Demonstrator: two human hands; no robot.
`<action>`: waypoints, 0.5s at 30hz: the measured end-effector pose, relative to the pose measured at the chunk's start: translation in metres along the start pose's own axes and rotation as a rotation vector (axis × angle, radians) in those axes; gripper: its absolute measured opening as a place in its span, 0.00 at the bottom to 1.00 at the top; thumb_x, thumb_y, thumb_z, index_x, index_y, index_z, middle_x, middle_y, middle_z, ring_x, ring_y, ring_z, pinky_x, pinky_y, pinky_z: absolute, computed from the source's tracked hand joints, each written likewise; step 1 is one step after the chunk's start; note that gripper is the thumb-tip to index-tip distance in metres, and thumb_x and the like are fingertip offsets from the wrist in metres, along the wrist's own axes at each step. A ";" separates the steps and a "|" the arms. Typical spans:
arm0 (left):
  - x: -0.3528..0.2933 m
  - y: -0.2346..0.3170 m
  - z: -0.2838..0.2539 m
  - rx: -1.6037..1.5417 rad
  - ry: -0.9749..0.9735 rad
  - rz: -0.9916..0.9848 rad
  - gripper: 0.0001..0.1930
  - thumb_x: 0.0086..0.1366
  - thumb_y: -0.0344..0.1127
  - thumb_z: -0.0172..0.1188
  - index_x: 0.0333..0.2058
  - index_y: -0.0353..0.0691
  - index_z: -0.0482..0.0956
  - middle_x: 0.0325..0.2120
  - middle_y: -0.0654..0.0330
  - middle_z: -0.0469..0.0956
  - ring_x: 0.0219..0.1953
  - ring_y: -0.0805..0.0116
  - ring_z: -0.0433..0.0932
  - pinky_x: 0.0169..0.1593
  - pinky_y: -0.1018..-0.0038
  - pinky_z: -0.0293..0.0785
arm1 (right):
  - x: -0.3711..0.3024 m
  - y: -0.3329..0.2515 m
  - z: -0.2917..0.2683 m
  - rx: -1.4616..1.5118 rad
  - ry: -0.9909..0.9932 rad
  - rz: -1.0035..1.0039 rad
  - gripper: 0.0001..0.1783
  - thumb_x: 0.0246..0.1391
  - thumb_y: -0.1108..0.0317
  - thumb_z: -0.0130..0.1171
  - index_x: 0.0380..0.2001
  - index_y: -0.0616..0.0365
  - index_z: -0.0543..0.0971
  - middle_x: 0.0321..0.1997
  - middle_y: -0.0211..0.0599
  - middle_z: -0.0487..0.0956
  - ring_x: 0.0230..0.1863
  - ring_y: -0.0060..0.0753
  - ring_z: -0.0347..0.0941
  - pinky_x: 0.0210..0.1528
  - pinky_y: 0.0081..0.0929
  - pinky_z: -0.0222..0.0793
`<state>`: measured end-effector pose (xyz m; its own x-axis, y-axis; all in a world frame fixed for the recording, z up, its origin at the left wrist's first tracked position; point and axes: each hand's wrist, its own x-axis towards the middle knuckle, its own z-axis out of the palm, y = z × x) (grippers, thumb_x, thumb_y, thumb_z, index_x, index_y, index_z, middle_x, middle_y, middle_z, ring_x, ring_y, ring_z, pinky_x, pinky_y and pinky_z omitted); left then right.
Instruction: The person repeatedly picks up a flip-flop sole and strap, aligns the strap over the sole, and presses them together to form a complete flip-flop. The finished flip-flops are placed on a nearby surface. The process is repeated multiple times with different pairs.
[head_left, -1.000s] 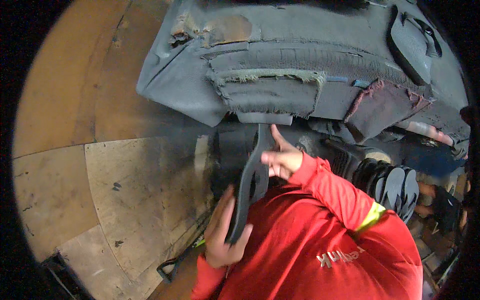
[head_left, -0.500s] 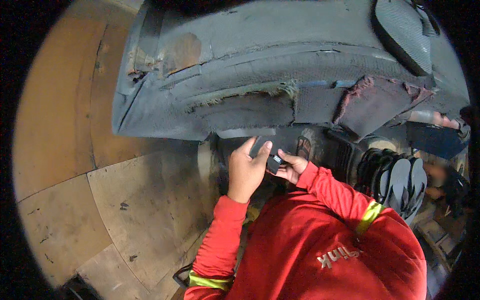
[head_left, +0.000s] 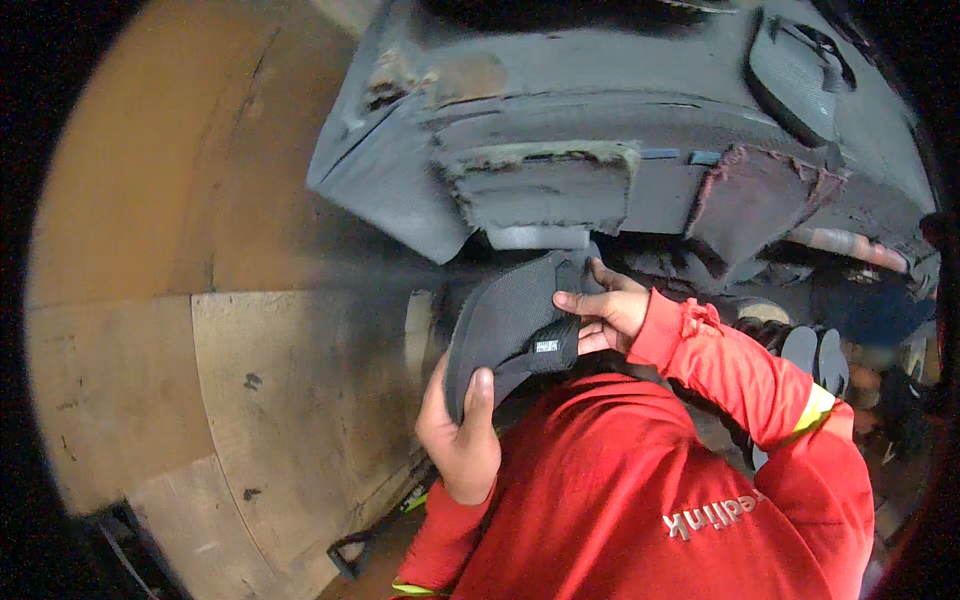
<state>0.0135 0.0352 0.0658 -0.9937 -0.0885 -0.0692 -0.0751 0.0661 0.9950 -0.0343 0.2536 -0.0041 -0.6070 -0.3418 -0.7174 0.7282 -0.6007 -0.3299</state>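
A dark grey flip-flop is held up in front of my red-sleeved body, its textured sole facing me. My left hand grips its lower left end, with the thumb on the near face. On the other side, my right hand pinches the sole's upper right edge, beside the black strap. A small white printed label shows on the strap. The fingers behind the sole are partly hidden.
A grey, dust-covered workbench with a frayed cloth-lined edge spans the top. Another flip-flop lies on it at the right. Several flip-flops stand at the lower right. Worn wooden boards cover the left side.
The flip-flop has come into full view, raised and turned with its sole toward me. My left hand has moved down and left; my right hand has shifted slightly right and up. The view has swung.
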 end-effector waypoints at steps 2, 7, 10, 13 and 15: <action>-0.020 0.012 -0.031 0.250 -0.011 0.049 0.20 0.68 0.29 0.61 0.55 0.24 0.74 0.47 0.55 0.79 0.48 0.69 0.77 0.55 0.73 0.71 | -0.006 0.014 0.019 -0.078 -0.014 -0.046 0.66 0.58 0.71 0.67 0.72 0.47 0.19 0.55 0.50 0.76 0.48 0.49 0.81 0.49 0.49 0.82; -0.047 0.043 -0.063 0.670 -0.158 0.163 0.23 0.61 0.25 0.63 0.55 0.26 0.74 0.50 0.45 0.77 0.51 0.56 0.78 0.55 0.67 0.73 | -0.014 0.064 0.028 -0.228 -0.151 -0.203 0.62 0.61 0.79 0.61 0.74 0.30 0.23 0.63 0.41 0.71 0.59 0.40 0.74 0.56 0.45 0.78; -0.013 0.043 -0.021 0.708 -0.292 0.388 0.25 0.61 0.26 0.65 0.57 0.27 0.74 0.51 0.39 0.76 0.52 0.44 0.78 0.56 0.60 0.74 | 0.016 0.061 0.007 0.039 -0.243 -0.242 0.68 0.58 0.77 0.65 0.72 0.24 0.20 0.57 0.43 0.75 0.48 0.37 0.79 0.46 0.39 0.82; 0.049 0.008 0.039 0.672 -0.432 0.008 0.24 0.67 0.32 0.61 0.61 0.37 0.72 0.48 0.40 0.80 0.50 0.47 0.82 0.51 0.64 0.76 | 0.065 0.016 -0.026 0.119 -0.191 -0.150 0.47 0.63 0.74 0.60 0.73 0.35 0.43 0.58 0.42 0.75 0.53 0.44 0.79 0.49 0.46 0.83; 0.051 -0.001 0.042 0.674 -0.387 0.166 0.25 0.66 0.29 0.59 0.61 0.35 0.70 0.46 0.38 0.79 0.47 0.42 0.81 0.47 0.59 0.78 | 0.074 0.010 -0.038 0.067 -0.169 -0.165 0.33 0.64 0.72 0.59 0.67 0.50 0.56 0.59 0.41 0.75 0.54 0.44 0.79 0.50 0.46 0.83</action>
<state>-0.0405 0.0727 0.0583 -0.9455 0.3186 -0.0674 0.1648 0.6467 0.7448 -0.0595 0.2494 -0.0835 -0.7649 -0.3475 -0.5424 0.5953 -0.7030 -0.3890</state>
